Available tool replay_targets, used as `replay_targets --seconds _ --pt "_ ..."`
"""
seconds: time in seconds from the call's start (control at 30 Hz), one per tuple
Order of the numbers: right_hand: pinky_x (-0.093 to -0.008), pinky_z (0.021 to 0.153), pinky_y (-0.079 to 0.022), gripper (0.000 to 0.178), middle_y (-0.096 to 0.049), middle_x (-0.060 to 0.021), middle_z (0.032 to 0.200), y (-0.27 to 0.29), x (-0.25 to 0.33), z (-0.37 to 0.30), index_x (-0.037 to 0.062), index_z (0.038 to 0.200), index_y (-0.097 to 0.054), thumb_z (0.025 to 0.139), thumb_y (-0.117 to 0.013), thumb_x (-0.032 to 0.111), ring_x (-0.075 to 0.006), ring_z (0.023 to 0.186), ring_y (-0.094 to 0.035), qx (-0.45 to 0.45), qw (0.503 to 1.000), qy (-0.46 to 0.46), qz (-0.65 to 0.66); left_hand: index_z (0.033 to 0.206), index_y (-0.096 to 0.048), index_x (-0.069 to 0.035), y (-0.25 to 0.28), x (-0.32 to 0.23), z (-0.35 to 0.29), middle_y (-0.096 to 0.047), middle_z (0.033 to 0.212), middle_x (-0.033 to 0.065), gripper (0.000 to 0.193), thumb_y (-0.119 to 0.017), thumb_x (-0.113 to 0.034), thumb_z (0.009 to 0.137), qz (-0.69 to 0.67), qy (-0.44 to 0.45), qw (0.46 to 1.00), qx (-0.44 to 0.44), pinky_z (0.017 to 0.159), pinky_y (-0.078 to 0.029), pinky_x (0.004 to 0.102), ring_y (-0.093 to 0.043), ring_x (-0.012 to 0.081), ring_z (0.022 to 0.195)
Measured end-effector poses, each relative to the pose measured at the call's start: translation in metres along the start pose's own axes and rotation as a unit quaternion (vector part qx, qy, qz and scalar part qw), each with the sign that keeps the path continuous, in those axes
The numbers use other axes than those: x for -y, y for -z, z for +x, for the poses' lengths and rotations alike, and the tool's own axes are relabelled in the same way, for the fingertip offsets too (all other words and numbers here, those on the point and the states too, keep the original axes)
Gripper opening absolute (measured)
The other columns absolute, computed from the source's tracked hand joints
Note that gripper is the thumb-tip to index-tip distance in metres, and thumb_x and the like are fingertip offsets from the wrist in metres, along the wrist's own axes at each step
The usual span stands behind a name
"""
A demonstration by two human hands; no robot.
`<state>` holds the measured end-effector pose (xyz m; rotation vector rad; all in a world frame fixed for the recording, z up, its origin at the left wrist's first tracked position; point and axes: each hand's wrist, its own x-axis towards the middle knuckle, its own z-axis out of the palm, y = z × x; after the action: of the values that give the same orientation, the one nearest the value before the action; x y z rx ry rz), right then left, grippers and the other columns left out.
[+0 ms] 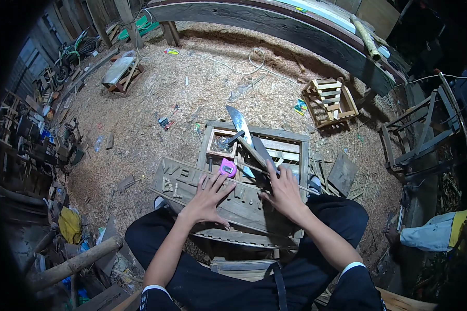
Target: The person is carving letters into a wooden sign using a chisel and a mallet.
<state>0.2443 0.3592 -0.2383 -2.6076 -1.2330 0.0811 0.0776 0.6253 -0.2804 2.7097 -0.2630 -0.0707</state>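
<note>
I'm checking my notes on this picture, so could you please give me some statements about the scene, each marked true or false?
1. The left hand is on a wooden board with lettering. True.
2. The right hand is closed in a fist. False: its fingers are spread.
3. The pink object is near the left hand's fingertips. True.
4. The hammer has its head at the end nearest the person. False: the head is at the far end.
5. A slatted wooden crate sits on the floor, ahead and to the right. True.
6. The large blade points its tip toward the person. False: the tip points away.
</note>
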Motion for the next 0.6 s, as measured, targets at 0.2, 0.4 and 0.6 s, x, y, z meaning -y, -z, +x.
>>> replay_targets --seconds 0.2,0.4,0.6 --pt "-0.0539 0.104 -0.048 0.129 -0.066 -0.0286 0.121 0.015 -0.016 0.007 0.0068 0.175 -0.017 0.082 -0.091 0.057 -0.0436 0.119 -0.058 0.120 0.988 -0.092 -0.028 0.175 -0.030 -0.026 -0.001 0.001 -0.002 -0.024 0.177 0.0205 0.144 -0.085 -0.086 0.056 0.007 0.010 1.000 0.019 0.131 -0.006 0.0704 -0.013 0.0418 0.168" --pt "-0.0541 0.107 -0.046 0.130 -0.067 -0.0315 0.126 0.000 -0.044 0.011 0.0001 0.169 -0.031 0.077 -0.088 0.071 -0.0450 0.119 -0.059 0.153 0.985 -0.080 0.005 0.175 -0.030 -0.026 0.000 -0.001 0.001 -0.023 0.178 0.0210 0.141 -0.086 -0.084 0.058 0.005 0.009 1.000 0.021 0.131 -0.005 0.0693 -0.014 0.0413 0.168" --pt "-0.0538 0.105 -0.046 0.111 -0.068 -0.0315 0.126 0.001 -0.043 0.017 -0.0034 0.150 -0.052 0.075 -0.089 0.069 -0.0456 0.120 -0.059 0.197 0.971 -0.127 0.039 0.175 -0.029 -0.028 -0.002 -0.001 -0.001 -0.022 0.178 0.0208 0.142 -0.090 -0.077 0.057 -0.003 0.018 1.000 0.024 0.131 -0.005 0.0699 -0.014 0.0403 0.168"
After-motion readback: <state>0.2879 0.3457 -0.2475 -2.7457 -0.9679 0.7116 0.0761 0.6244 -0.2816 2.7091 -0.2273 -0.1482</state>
